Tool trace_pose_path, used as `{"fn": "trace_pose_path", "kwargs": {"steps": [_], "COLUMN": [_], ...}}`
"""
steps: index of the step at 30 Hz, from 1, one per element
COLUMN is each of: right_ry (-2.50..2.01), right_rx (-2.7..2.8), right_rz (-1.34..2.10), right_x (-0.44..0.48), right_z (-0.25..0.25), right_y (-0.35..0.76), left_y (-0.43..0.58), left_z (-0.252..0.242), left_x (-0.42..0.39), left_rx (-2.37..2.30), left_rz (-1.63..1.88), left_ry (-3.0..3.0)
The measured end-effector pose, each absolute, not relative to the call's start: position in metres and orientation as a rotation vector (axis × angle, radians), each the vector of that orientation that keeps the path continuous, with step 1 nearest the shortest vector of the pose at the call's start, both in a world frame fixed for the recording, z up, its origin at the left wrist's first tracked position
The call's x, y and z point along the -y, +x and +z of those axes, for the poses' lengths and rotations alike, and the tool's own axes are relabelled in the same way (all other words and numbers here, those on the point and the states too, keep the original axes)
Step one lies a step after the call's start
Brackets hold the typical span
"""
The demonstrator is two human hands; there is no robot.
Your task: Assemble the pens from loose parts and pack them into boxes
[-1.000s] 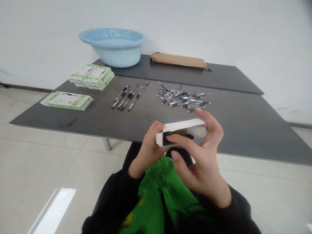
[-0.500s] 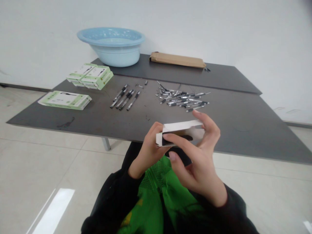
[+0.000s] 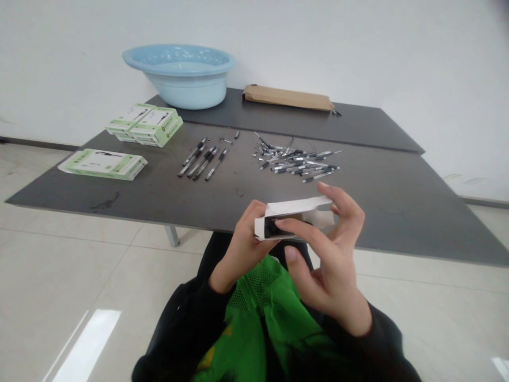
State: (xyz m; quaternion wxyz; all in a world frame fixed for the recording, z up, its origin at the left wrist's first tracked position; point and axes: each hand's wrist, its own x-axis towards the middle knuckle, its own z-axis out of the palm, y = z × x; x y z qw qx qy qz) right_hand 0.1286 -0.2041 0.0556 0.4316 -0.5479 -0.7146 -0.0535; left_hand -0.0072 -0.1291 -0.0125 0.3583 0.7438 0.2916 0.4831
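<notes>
My left hand (image 3: pixel 244 246) is wrapped around the left end of a small white box (image 3: pixel 298 206), held up in front of the table's near edge. The box's open side faces me, with its flaps folded out and something dark inside. My right hand (image 3: pixel 336 260) has its fingers spread: the index finger reaches across the opening, another fingertip is by the raised flap, and the thumb stands apart below. How far the index finger goes in, I cannot tell. Beyond the box lie a loose pile of pens and pen parts (image 3: pixel 298 162) and several assembled-looking pens (image 3: pixel 203 162) in a row.
At the left of the dark table (image 3: pixel 377 212) are a green and white box (image 3: pixel 103 164) and stacked similar boxes (image 3: pixel 153 127). A light blue basin (image 3: pixel 186 87) and a long brown carton (image 3: pixel 288 98) stand behind, near the wall. Small parts (image 3: pixel 226 140) lie behind the row.
My right index finger has shifted slightly right along the box opening, showing more of the dark contents at the left. My left hand keeps its hold. The view has turned a little.
</notes>
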Motion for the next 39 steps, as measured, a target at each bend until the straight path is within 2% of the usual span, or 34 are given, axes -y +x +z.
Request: {"fn": "trace_pose_path", "kwargs": {"steps": [10,39], "right_ry": [-1.369,-1.408], "right_rx": [1.756,1.746], "right_rz": [-0.113,-0.097], "right_x": [0.204,0.210], "right_z": [0.056,0.057], "right_y": [0.130,0.142], "left_y": [-0.009,-0.012], "left_z": [-0.014,-0.014], "left_x": [0.128,0.126], "left_rx": [-0.794,-0.774], "left_rz": [1.156,1.364], "left_ry": [1.873,1.996]}}
